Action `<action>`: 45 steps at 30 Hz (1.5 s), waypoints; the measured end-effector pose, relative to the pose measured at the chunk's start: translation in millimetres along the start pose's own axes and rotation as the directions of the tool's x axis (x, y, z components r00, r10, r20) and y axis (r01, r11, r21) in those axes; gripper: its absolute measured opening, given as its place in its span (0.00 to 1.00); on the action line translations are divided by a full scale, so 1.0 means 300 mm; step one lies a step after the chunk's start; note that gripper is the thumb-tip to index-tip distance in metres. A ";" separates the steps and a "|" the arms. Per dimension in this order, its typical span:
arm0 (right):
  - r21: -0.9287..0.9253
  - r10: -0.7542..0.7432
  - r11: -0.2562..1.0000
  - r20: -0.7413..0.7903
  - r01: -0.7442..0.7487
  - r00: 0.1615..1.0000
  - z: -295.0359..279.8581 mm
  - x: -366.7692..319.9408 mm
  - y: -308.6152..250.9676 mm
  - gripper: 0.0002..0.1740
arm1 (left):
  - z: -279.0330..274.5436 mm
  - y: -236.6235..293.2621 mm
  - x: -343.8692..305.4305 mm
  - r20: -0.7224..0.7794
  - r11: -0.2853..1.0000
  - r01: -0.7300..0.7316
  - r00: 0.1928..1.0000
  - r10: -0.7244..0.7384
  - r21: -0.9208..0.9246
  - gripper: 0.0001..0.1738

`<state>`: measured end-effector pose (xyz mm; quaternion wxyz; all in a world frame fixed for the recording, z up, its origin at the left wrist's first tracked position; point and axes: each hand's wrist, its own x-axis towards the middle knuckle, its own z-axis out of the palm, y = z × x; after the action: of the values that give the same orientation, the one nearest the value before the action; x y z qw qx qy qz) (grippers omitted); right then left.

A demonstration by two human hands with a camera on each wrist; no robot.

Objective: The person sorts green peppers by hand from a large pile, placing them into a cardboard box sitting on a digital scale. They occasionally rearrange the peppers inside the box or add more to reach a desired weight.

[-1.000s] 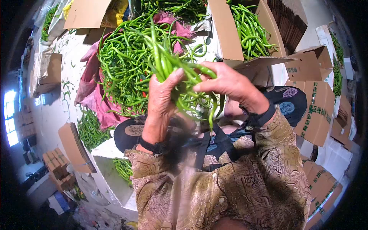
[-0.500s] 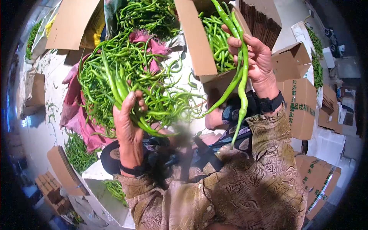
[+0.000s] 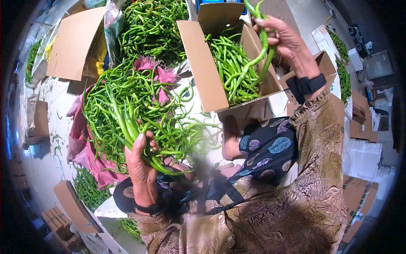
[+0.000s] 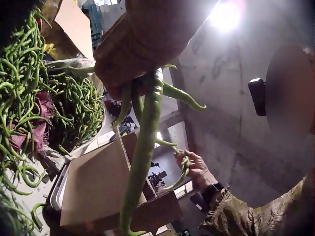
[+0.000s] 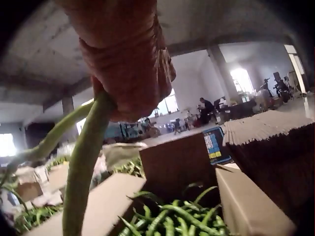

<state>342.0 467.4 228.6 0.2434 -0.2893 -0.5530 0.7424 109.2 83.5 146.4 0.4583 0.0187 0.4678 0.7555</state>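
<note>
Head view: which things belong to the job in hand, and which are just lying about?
Likely in the job:
long green peppers in the left hand and right hand
green pepper pile on pink cloth
open brown cardboard box holding green peppers

Likely lying about:
brown cardboard with green printing, lower right
flat brown cardboard, lower left

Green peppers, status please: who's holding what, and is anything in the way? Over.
Left hand gripping a pepper bunch; right hand holding long peppers, raised by the open carton; loose peppers already inside; nothing seen blocking the opening.
</note>
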 end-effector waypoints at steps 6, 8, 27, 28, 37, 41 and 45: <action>-0.613 0.005 0.784 -0.149 -0.096 0.989 0.023 -0.058 0.225 0.36 | -0.006 -0.015 0.021 0.047 0.996 0.047 0.998 -0.043 -0.082 0.26; -0.670 0.042 0.736 -0.093 -0.094 0.995 0.068 -0.040 0.198 0.36 | 0.006 -0.012 0.009 0.089 0.983 0.076 0.994 -0.062 -0.167 0.26; -0.010 0.334 0.933 0.388 -0.359 0.859 0.780 -0.323 0.442 0.28 | -0.019 -0.061 -0.057 0.312 0.963 0.220 0.936 -0.162 -0.158 0.21; 0.136 0.332 0.903 0.381 -0.407 0.863 0.785 -0.321 0.441 0.27 | -0.005 -0.050 -0.068 0.283 0.959 0.250 0.937 -0.205 -0.134 0.19; 0.035 0.317 0.938 0.321 -0.345 0.893 0.786 -0.302 0.475 0.25 | -0.007 -0.072 -0.079 0.204 0.964 0.244 0.954 -0.218 -0.110 0.17; 0.077 0.326 0.926 0.333 -0.370 0.885 0.758 -0.309 0.487 0.22 | 0.001 -0.073 -0.073 0.286 0.978 0.209 0.938 -0.196 -0.014 0.22; 0.151 0.338 0.906 0.304 -0.396 0.891 0.740 -0.329 0.478 0.20 | 0.018 -0.088 -0.069 0.283 0.985 0.140 0.945 -0.164 0.106 0.28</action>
<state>251.3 210.5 155.4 0.0491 -0.2575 -0.4349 0.8615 141.5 76.2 138.6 0.5777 0.1125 0.4268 0.6866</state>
